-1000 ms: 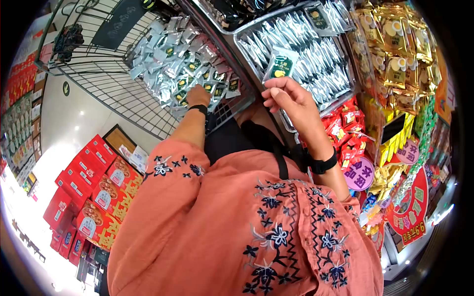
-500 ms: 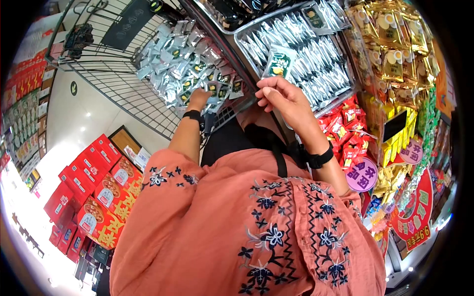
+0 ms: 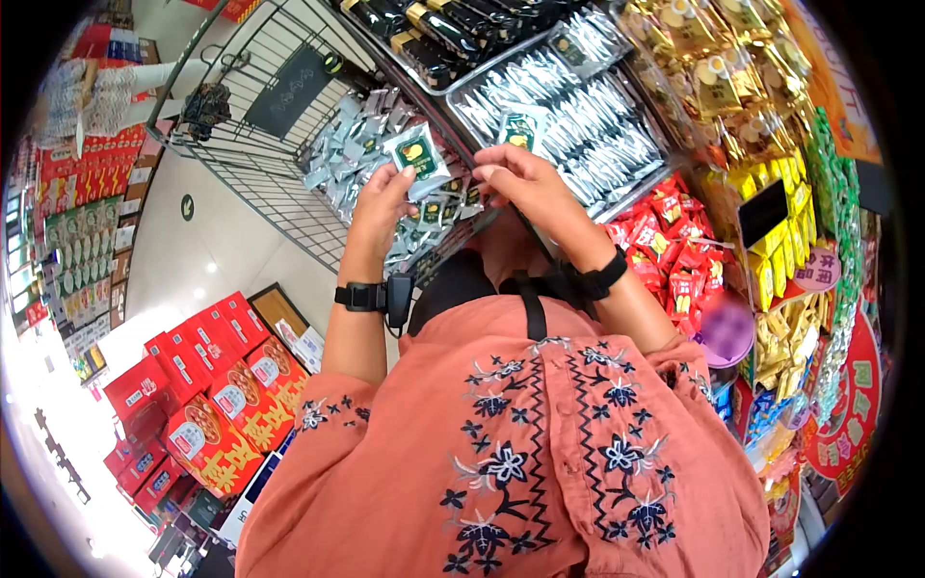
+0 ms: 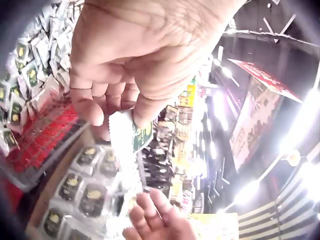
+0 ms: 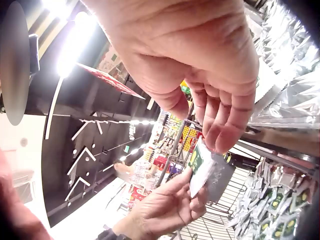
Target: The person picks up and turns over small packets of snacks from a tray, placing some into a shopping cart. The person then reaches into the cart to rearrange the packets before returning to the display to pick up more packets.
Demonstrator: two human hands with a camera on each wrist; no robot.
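Observation:
In the head view my left hand (image 3: pixel 377 210) pinches a silver-and-green snack packet (image 3: pixel 421 160) between thumb and fingers, over the shopping cart (image 3: pixel 224 175). A heap of similar packets (image 3: pixel 349 144) lies in the cart below. My right hand (image 3: pixel 540 191) is to the right of the held packet, fingers loosely bent and holding nothing, near the front of the metal tray (image 3: pixel 605 214). Through the right wrist view, the right fingertips overlap the upper end of the held packet (image 5: pixel 199 167). The left wrist view shows the left thumb on the packet's (image 4: pixel 143 138) printed face.
Silver packets (image 3: pixel 593 130) stand in rows in the tray, one loose packet (image 3: pixel 520 130) lying on its left side. Black packets (image 3: pixel 448 34) fill the tray beyond. Red (image 3: pixel 674 250), yellow and gold snack bags (image 3: pixel 718 77) crowd the right. Red boxes (image 3: pixel 217 385) are stacked at left.
My left hand has come up out of the heap in the cart with a packet and moved towards the right hand. The right hand remains near the tray, its fingers still loose.

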